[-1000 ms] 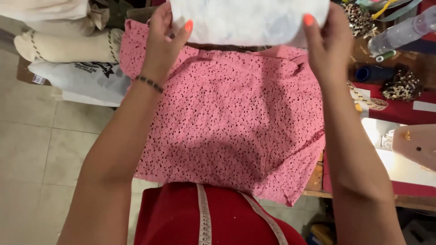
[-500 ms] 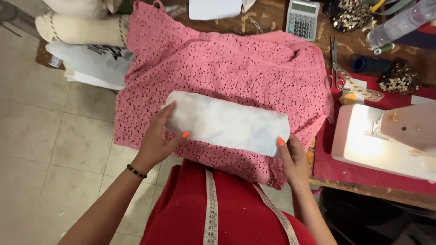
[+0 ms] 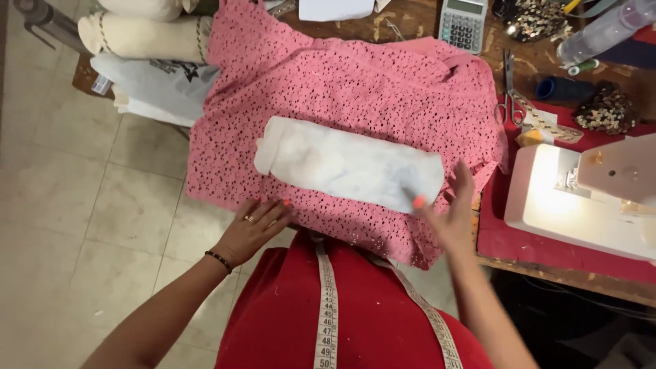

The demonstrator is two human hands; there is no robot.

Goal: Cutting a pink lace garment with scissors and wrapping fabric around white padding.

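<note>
Here, the white fabric strip [image 3: 352, 166] lies flat across the pink lace cloth [image 3: 342, 96] on the table [image 3: 547, 266]. The left hand [image 3: 251, 229] and right hand [image 3: 447, 215] rest open at its near edge, grasping nothing. The strip looks light and limp; hold both ends together.

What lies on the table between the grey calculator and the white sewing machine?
In the head view, a pair of silver scissors lies between the grey calculator and the white sewing machine, beside the pink eyelet fabric's right edge.
</note>
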